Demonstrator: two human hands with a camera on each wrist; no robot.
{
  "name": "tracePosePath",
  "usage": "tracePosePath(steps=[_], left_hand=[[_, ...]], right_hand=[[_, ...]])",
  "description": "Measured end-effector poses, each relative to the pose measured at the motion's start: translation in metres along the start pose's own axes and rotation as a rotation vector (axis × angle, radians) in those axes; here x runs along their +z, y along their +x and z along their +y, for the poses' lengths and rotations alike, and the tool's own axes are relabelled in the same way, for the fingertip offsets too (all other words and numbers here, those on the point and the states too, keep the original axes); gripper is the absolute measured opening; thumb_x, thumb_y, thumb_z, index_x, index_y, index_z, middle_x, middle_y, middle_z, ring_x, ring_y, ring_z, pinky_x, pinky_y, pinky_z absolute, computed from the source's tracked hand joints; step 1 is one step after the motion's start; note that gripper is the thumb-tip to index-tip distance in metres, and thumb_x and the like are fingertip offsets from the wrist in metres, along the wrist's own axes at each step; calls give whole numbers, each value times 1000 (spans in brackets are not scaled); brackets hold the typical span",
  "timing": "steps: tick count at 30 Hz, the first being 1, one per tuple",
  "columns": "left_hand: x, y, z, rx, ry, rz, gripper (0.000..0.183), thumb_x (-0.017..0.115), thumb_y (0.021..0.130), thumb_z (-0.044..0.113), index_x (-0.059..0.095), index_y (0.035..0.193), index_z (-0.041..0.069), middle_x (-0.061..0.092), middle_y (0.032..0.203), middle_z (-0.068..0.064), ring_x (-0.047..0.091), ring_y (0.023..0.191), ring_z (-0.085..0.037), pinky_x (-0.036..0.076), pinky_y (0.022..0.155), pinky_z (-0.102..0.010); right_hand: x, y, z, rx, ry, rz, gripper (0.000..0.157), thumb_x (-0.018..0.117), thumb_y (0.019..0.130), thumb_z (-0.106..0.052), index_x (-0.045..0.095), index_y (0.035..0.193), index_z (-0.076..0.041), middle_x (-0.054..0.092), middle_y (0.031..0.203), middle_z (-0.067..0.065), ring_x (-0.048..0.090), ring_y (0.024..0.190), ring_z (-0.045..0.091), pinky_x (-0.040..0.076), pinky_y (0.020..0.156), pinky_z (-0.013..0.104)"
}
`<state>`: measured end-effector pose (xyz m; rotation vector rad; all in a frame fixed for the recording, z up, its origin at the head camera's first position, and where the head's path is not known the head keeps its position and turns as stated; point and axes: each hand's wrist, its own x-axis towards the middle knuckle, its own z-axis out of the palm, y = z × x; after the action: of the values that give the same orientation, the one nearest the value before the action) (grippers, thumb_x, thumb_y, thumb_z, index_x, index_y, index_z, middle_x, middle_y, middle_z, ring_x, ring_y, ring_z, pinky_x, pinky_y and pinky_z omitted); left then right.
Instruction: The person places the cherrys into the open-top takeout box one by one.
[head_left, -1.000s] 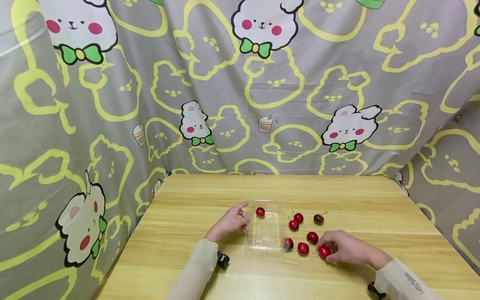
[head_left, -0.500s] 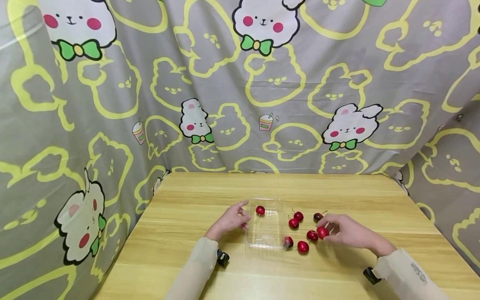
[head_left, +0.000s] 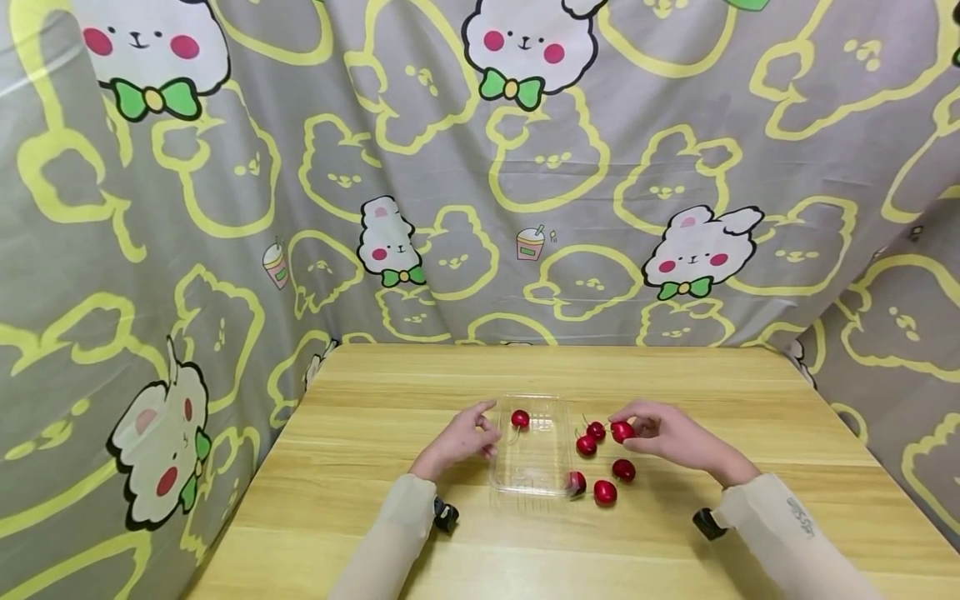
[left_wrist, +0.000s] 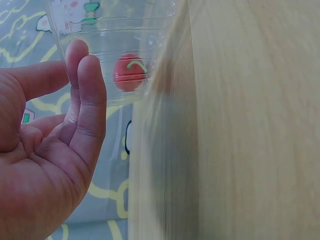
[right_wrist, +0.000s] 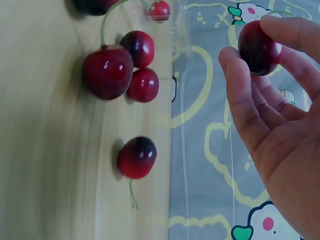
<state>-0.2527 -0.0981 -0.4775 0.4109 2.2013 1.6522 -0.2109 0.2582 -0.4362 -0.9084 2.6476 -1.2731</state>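
A clear plastic container (head_left: 542, 457) stands on the wooden table with one red cherry (head_left: 520, 419) inside. My left hand (head_left: 459, 437) is at the container's left side, fingers loosely extended and fingertips right at its wall; the left wrist view shows the fingertips (left_wrist: 91, 75) overlapping the clear plastic. To the right of the container, my right hand (head_left: 671, 437) pinches a dark red cherry (right_wrist: 259, 48) by thumb and fingers, raised over the table. Its thin green stem shows in the right wrist view.
Two cherries (head_left: 587, 446) lie together right of the container. More cherries (head_left: 605, 493) lie nearer the front, one against the container's front right corner. A darker cherry (right_wrist: 137, 157) with a stem lies apart. A patterned grey curtain (head_left: 450, 233) hangs behind the table.
My right hand has lifted the cherry from the front right of the group and carried it back and leftward, closer to the container. The left hand stays in place.
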Motion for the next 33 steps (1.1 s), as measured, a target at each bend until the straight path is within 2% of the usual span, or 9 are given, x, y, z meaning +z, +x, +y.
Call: tracePosePath(steps=[5,9,13,17,20,22,26,29,33], left_hand=[[1,-8,13,15,0,-1,63,56,90,-6,24,145,-9,56,91,-21,62,62,-23,57,70,-49],[0,-2,3,19,-7,-5,65,57,91,-4,23,146,-7,57,93,-22,61,62,-21,58,67,-46],[-1,6,-10,11,-8,-3,67,59,91,-1,23,147,-4,58,92,-19,61,61,-18,59,63,-39],[-2,7,-12,13,-5,-3,67,60,90,-1,24,147,-4,57,87,-13,61,59,-18,58,60,-34],[-2,7,-11,11,-4,-8,66,59,90,-1,25,146,-4,56,86,-12,61,59,-18,58,59,-34],[-3,7,-11,11,-6,-10,66,59,90,-1,25,146,-4,56,86,-12,61,59,-18,58,59,-35],[-3,6,-10,6,-7,-8,66,59,90,-1,25,146,-3,56,86,-12,62,59,-18,58,60,-35],[-2,6,-10,10,1,-7,66,59,90,-1,25,146,-4,56,86,-12,62,60,-18,58,61,-37],[-1,6,-9,18,9,-3,67,59,90,-1,25,146,-4,57,87,-12,61,60,-18,58,62,-38]], right_hand=[[7,11,1,-20,-14,0,32,72,84,-12,65,115,-7,61,105,1,60,86,12,54,73,26],[14,19,0,-21,-10,-8,32,72,83,-6,65,114,-7,61,105,1,61,88,14,55,74,27],[23,26,-2,-21,-11,-3,30,72,84,-14,65,113,-8,61,105,1,61,88,14,55,75,27],[32,33,-6,-47,-22,0,29,72,85,-22,67,111,-10,62,102,0,60,85,14,55,74,28],[38,39,-9,-66,-42,-3,26,73,84,-18,68,109,-12,62,99,-2,57,81,13,53,71,27],[42,43,-11,-57,-62,-19,27,73,84,-15,68,111,-13,61,96,-4,56,79,13,52,68,26],[52,53,-19,-13,-67,-72,34,72,84,-8,63,116,-9,61,99,-3,58,84,15,53,71,24],[58,61,-25,18,-72,-101,35,71,84,-7,61,118,-8,62,103,-2,60,90,17,54,74,25],[67,70,-29,24,-100,-116,35,72,82,-6,62,116,-4,63,103,1,61,89,17,54,73,25]])
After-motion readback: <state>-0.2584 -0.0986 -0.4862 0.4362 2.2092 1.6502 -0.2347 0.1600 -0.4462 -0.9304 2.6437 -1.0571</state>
